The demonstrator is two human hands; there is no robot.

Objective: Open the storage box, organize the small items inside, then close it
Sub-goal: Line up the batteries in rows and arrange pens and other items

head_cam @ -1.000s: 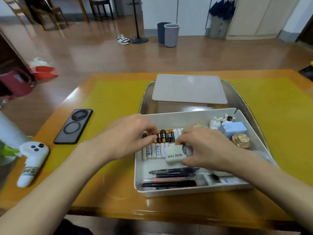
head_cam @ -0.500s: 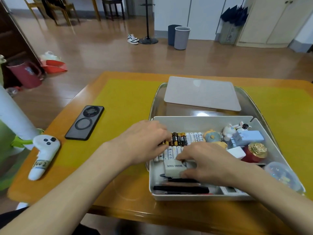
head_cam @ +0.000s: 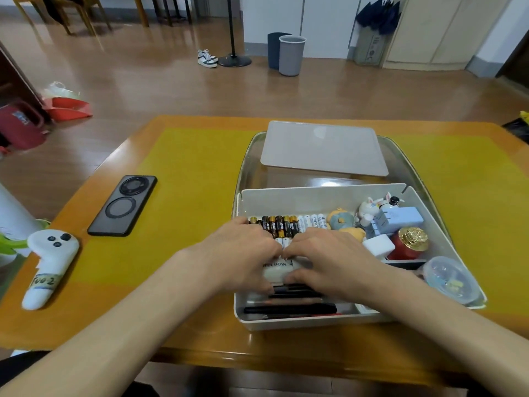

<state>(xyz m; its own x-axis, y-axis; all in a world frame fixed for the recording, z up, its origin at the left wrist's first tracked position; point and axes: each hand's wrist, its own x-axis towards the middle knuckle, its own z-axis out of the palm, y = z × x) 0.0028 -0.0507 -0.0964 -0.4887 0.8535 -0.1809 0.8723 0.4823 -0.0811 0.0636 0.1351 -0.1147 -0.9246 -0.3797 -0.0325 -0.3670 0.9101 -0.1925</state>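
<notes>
White storage box [head_cam: 323, 197] open on desk, near edge. Grey lid [head_cam: 323, 149] lies flat just beyond it. Inside: batteries [head_cam: 282, 222] rowed at far left, pens [head_cam: 289, 309] along near wall, white "MINI FAN" box [head_cam: 276, 272] between them.

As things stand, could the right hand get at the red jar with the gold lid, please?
Probably yes. The right hand rests on the mini fan, and the red jar stands just to its right in the open storage box, with its gold top uncovered; only the white charger sits between them.

Left hand [head_cam: 243, 253] and right hand [head_cam: 335, 259] meet, fingers curled downward.
</notes>
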